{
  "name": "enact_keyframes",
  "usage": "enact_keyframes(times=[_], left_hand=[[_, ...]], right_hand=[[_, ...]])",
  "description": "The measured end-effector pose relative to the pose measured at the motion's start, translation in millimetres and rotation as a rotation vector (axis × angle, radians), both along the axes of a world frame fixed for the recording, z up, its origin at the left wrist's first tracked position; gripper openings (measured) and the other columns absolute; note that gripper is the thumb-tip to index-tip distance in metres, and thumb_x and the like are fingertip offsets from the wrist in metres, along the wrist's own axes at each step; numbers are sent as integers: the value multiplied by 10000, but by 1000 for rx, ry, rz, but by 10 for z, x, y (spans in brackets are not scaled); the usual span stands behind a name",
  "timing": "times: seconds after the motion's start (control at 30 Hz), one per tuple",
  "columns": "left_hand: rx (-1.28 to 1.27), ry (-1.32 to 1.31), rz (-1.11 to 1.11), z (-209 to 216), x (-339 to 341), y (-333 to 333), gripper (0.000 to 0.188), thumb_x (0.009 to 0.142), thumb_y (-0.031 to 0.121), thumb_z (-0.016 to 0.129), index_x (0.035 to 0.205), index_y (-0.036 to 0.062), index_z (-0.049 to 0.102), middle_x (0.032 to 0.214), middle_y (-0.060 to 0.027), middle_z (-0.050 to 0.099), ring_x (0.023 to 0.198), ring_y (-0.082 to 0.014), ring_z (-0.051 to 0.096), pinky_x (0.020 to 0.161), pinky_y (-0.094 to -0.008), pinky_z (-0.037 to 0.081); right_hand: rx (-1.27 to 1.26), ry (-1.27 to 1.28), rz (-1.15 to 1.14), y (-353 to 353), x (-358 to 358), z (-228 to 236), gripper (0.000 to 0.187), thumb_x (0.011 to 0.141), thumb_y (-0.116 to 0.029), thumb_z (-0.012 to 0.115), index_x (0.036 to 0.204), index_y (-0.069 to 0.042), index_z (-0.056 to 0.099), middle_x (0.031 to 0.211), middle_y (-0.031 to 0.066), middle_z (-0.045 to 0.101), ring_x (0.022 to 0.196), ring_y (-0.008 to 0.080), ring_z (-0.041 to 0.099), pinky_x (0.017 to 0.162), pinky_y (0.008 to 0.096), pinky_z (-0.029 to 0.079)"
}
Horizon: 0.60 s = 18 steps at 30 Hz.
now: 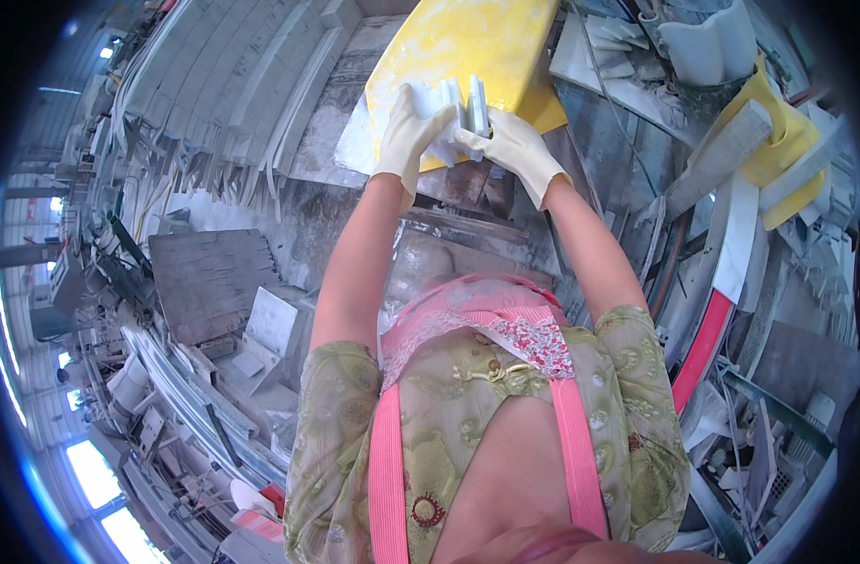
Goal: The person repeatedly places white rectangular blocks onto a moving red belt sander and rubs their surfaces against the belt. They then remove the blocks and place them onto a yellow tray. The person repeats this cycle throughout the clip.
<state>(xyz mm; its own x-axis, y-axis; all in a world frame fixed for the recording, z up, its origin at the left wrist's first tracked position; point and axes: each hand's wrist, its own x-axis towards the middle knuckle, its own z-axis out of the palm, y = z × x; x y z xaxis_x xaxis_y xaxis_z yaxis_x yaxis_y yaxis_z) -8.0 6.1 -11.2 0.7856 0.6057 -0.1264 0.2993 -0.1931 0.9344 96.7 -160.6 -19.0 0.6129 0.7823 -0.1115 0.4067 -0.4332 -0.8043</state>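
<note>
Nearest to my camera, two ribbed pink straps [388,461] run down over a thin, crinkled green blouse [341,409], joining a pink apron [482,301] trimmed with small-flowered cloth. Beyond it the bare forearms reach out to hands in smooth, cream-coloured gloves with loose, flared cuffs. I see the left hand [406,132] curled round a grooved white piece [441,98], its thumb pressed along the near side; the right hand [516,153] pinches a narrower piece [477,101], straight-edged and ridged, between thumb and fingers. Some fingertips are hidden from me behind the pieces. Both pieces are held close side by side, above the near end of a yellow sheet [468,42], which is smeared with whitish dust and rounded at one corner. The sheet lies over a worn, grey bench [331,141]. To its left I have a thick row of long, pale strips [223,75], flat and straight, with ragged near ends. Nearer on that side are a rough, dark board [214,282] and a smooth white slab [271,320]. Off to the right, a yellow cloth [792,155] drapes in folds over grey bars, and farther out stands a curved white block [710,47], smooth and rounded.
</note>
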Motion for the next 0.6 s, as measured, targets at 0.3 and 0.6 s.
enact_keyframes(times=[0.3,0.6], left_hand=[[52,11,-12,289,-133,-99,1011,914,404,726,1621,-63,176,1641,-259,324,1514,-332,359,1216,-378,313],[221,274,206,-197,177,213,485,987,321,643,1388,50,625,1371,-216,589,1231,-292,600,1041,-376,474]], right_hand=[[-77,-248,130,10,12,-104,872,824,-527,783,1466,-27,468,1188,311,677,1067,443,680,919,480,537],[103,-236,24,-107,-150,-325,822,849,-499,764,1459,-29,476,1208,269,685,1046,438,686,890,492,548]])
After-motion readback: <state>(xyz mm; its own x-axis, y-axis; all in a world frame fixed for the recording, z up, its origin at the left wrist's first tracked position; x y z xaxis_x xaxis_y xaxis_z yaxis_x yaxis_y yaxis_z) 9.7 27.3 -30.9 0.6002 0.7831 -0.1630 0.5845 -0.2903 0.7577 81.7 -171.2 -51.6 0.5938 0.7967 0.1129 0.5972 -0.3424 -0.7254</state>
